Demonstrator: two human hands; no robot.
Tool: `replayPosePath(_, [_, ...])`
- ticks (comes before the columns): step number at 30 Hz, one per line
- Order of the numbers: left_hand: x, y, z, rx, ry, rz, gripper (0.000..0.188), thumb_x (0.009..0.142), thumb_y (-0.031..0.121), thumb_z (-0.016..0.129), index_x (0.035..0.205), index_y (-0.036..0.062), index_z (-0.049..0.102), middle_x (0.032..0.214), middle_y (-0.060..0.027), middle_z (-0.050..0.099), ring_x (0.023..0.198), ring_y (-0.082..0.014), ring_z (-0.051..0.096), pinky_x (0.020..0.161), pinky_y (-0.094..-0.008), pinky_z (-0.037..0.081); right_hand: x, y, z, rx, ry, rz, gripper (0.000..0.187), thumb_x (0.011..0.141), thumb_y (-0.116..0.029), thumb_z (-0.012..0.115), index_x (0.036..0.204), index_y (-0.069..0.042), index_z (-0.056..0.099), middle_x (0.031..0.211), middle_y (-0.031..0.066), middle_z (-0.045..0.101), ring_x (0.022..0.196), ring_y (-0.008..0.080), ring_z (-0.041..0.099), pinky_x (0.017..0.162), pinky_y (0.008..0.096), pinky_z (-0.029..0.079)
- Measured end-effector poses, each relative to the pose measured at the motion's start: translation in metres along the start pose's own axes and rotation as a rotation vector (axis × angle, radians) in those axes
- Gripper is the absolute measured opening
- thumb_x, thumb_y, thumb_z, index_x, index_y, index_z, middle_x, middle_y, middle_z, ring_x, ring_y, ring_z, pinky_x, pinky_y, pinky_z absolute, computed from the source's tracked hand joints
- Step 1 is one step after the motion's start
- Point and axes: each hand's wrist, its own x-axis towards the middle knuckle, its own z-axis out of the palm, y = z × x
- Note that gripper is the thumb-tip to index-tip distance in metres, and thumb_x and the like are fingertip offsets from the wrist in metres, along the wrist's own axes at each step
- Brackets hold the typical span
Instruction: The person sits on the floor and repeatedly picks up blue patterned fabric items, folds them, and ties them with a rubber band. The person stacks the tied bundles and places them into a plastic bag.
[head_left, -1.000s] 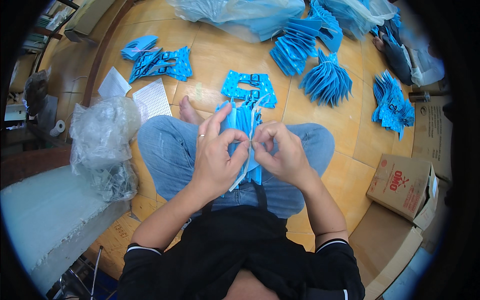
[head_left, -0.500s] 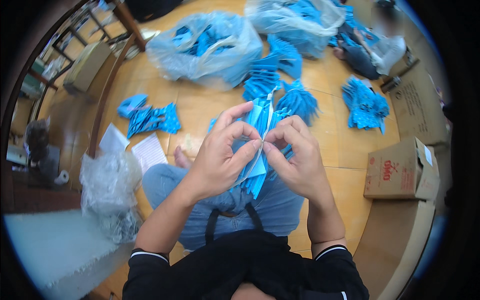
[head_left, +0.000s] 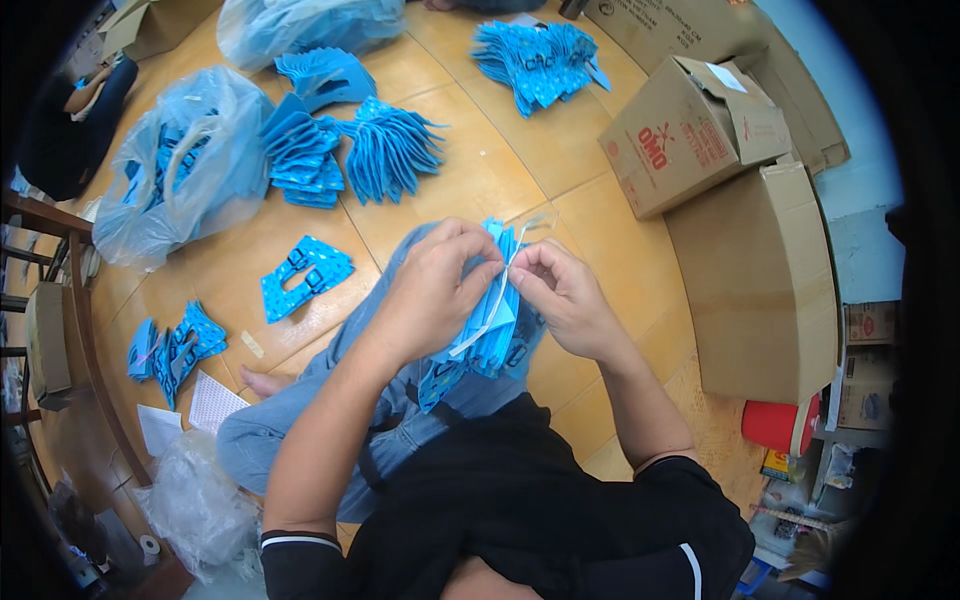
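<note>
A stack of blue folded card-like pieces (head_left: 480, 362), some with a light pattern and black markings, rests over my lap. A thin white tie (head_left: 490, 318) runs along the outside of the stack. My left hand (head_left: 437, 285) is closed, its thumb and forefinger pinching the tie at the stack's upper part. Close against it, my right hand (head_left: 562, 292) pinches the same tie with thumb and forefinger. The fingertips nearly meet and cover the spot where the tie comes together. A loose clear end of the tie sticks out past the right fingers.
More blue stacks (head_left: 392, 150) lie fanned on the tiled floor, with another stack (head_left: 540, 62) farther off. A single blue piece (head_left: 305, 277) lies nearer. Plastic bags (head_left: 240, 185) of blue pieces stand at left; cardboard boxes (head_left: 690, 130) line the right. Another person's leg (head_left: 85, 120) shows far left.
The view has swung to the right, so the floor things sit farther left and more boxes show. Both hands keep pinching the tie, and the stack is tilted a little differently.
</note>
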Motion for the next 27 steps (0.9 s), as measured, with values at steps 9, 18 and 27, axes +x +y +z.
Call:
replayPosePath(9, [-0.004, -0.004, -0.006, 0.018, 0.06, -0.003, 0.01, 0.087, 0.01, 0.066, 0.09, 0.0002, 0.066, 0.106, -0.0155, 0.063, 0.1, -0.0339, 0.061, 0.085, -0.039, 0.049, 0.008, 0.016, 0.008, 0.059, -0.007, -0.165, 0.014, 0.094, -0.013, 0.063, 0.097, 0.0, 0.064, 0.091, 0.0037, 0.057, 0.076, 0.009, 0.054, 0.068, 0.0246, 0.046])
replayPosePath(18, [-0.01, -0.012, -0.008, 0.023, 0.091, 0.039, 0.01, 0.087, 0.008, 0.067, 0.092, -0.0006, 0.064, 0.105, -0.0155, 0.063, 0.098, -0.0339, 0.062, 0.083, -0.0387, 0.05, 0.026, 0.005, -0.001, -0.393, -0.002, -0.524, 0.017, 0.085, -0.004, 0.069, 0.102, -0.003, 0.068, 0.092, 0.0105, 0.059, 0.077, 0.0216, 0.062, 0.068, 0.0308, 0.051])
replayPosePath(27, [-0.012, -0.014, -0.017, 0.039, 0.086, 0.051, 0.011, 0.085, 0.007, 0.068, 0.091, -0.0002, 0.063, 0.105, -0.0156, 0.064, 0.098, -0.0339, 0.062, 0.082, -0.0383, 0.05, 0.033, -0.004, 0.001, -0.356, -0.158, -0.411, 0.012, 0.083, -0.007, 0.069, 0.091, -0.003, 0.061, 0.091, 0.0108, 0.057, 0.078, 0.025, 0.062, 0.067, 0.0335, 0.051])
